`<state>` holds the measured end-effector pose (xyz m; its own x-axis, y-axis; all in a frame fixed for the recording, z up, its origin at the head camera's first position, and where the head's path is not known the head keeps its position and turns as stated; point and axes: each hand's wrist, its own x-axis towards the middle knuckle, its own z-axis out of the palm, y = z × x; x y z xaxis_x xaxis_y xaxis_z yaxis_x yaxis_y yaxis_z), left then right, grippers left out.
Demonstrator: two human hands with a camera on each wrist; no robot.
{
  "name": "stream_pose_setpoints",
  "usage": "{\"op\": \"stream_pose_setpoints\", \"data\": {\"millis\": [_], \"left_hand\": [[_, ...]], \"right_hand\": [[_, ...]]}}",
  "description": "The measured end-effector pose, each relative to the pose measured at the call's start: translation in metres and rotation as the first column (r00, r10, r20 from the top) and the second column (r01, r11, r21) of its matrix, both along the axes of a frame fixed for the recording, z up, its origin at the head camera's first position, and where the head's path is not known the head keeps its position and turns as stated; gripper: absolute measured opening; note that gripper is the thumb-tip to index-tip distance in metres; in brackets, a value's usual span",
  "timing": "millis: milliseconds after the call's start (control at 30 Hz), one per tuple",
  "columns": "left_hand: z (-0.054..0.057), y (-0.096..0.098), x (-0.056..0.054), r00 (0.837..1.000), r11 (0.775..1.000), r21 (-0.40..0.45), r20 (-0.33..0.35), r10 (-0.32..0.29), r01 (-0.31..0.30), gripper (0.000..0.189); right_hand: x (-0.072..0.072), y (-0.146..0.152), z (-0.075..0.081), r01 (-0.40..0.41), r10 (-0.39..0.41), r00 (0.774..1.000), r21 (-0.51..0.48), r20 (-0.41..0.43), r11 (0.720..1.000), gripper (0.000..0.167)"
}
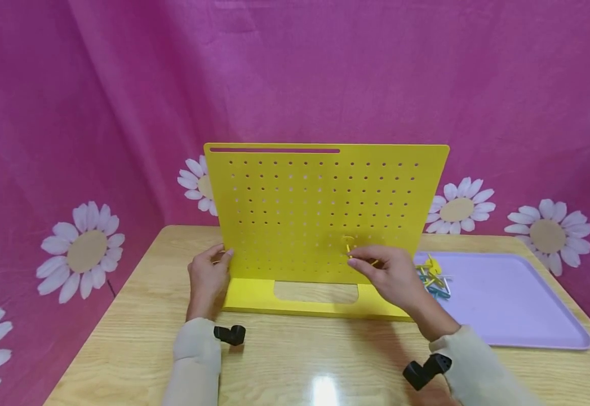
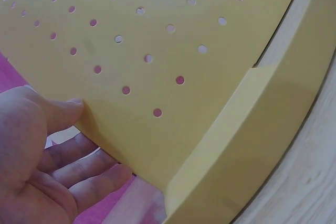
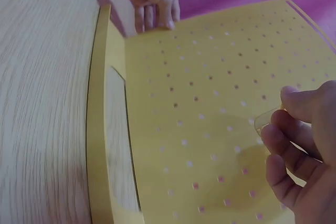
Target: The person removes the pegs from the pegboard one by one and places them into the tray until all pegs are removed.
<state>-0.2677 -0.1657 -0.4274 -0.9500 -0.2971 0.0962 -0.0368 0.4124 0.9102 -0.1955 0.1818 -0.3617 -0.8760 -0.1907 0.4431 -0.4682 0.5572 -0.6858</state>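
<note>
A yellow pegboard (image 1: 300,254) with rows of round holes stands upright on its base (image 1: 249,299), leaning back slightly. My left hand (image 1: 208,273) holds its lower left edge; in the left wrist view the thumb (image 2: 68,114) lies on the front face and the fingers reach behind. Between thumb and fingertips my right hand (image 1: 388,276) pinches a small yellow pegboard hook (image 1: 348,246) against the lower right part of the board. Seen from the right wrist, the hook (image 3: 262,120) shows as a thin bent loop close to the holes.
A lilac tray (image 1: 508,304) lies to the right, partly behind the right forearm. On its left side sits a pile of yellow, white and teal hooks (image 1: 434,276). The wooden table (image 1: 284,355) runs in front of the base, and a pink flowered cloth (image 1: 325,73) hangs behind.
</note>
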Motion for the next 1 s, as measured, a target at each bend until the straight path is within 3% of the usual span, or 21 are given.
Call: {"op": "stream_pose_setpoints", "data": {"millis": [300,567,1000], "left_hand": [[-0.001,-0.001,0.000,1.000,1.000,0.005,0.003,-0.007,0.007,0.040],[0.000,-0.001,-0.001,1.000,1.000,0.006,-0.004,0.001,-0.001,0.037],[-0.001,-0.001,-0.001,1.000,1.000,0.003,-0.012,0.000,0.000,0.037]], "right_hand": [[0.017,0.053,-0.007,0.113,-0.106,0.988,0.054,-0.112,0.992,0.009],[0.029,0.095,-0.014,0.221,-0.212,0.971,0.081,-0.109,0.972,0.011],[0.030,0.146,-0.031,0.357,-0.345,0.934,0.196,-0.094,0.913,0.015]]}}
